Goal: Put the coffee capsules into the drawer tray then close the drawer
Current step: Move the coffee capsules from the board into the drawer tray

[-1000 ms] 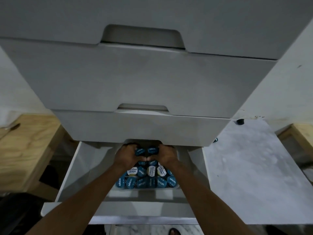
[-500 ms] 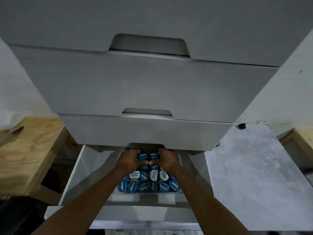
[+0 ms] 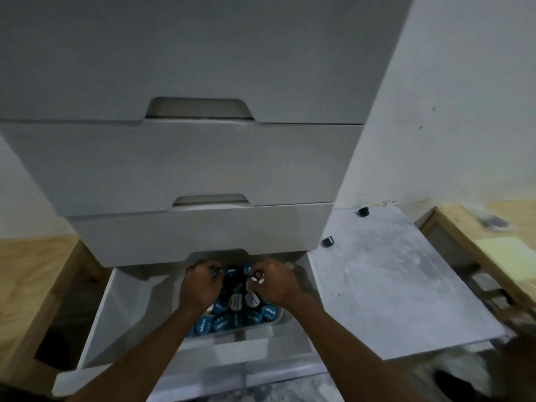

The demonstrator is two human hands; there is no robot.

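The bottom drawer (image 3: 200, 375) of a white cabinet stands pulled out. Inside it a pale tray (image 3: 279, 321) holds a heap of several blue-lidded coffee capsules (image 3: 235, 316), a few with white lids. Both my hands reach into the far end of the tray. My left hand (image 3: 199, 287) has its fingers curled round a dark capsule at the top of the heap. My right hand (image 3: 277, 285) is curled too, fingertips pinching at a capsule beside it. What lies under the palms is hidden.
Two closed drawers (image 3: 185, 166) overhang the tray's far end just above my hands. Two loose dark capsules (image 3: 328, 241) lie on a grey stone slab (image 3: 391, 285) to the right. Wooden surfaces (image 3: 32, 285) flank the cabinet on both sides.
My hands have drawn a little apart at the top of the heap, showing more capsules between them. The drawer has stayed open; the camera has shifted.
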